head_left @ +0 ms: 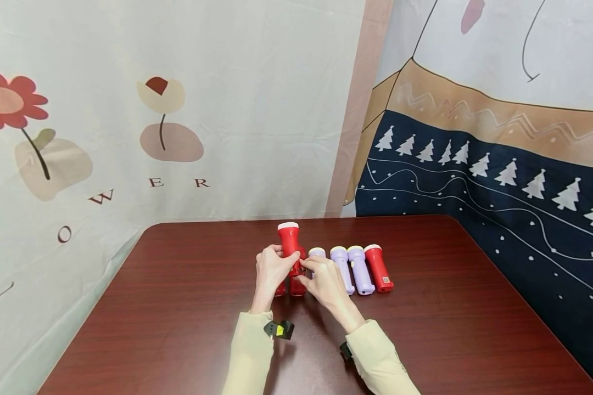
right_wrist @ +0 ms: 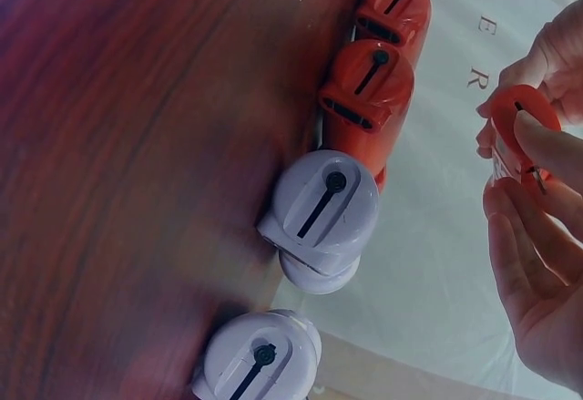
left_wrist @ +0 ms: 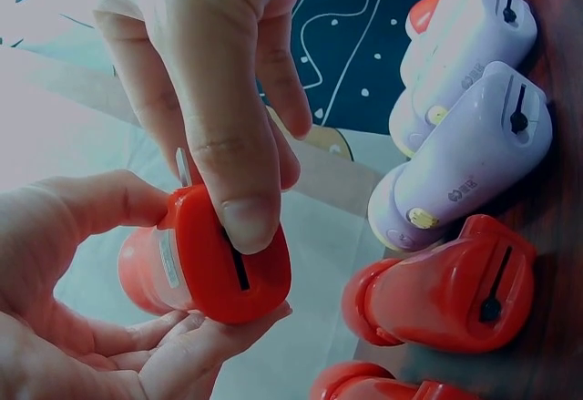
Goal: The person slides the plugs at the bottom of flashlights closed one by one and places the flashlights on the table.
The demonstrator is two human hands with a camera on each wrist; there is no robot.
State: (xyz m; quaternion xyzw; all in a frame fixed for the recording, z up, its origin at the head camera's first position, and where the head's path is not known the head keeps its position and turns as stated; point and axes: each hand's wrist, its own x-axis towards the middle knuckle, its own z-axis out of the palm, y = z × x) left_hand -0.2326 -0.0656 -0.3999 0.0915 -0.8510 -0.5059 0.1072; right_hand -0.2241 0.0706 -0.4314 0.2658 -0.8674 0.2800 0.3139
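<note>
My left hand [head_left: 272, 269] grips a red flashlight [head_left: 289, 237] around its body, raised above the table with its white-rimmed head up. In the left wrist view the flashlight's tail end [left_wrist: 264, 282] shows a dark slot. The right hand [head_left: 328, 280] holds this end, its thumb pressed on the slot and its fingers along the side. Thin metal prongs [right_wrist: 537, 178] stick out beside those fingers in the right wrist view. Two more red flashlights lie just below the raised one, one showing its slotted end [right_wrist: 372, 76], both partly covered by the hands in the head view.
To the right in the same row lie three lilac flashlights [head_left: 359, 269] and another red flashlight [head_left: 378, 269] with a small label. The row is on a dark red-brown table [head_left: 178, 307]. A printed curtain [head_left: 257, 109] hangs behind its far edge.
</note>
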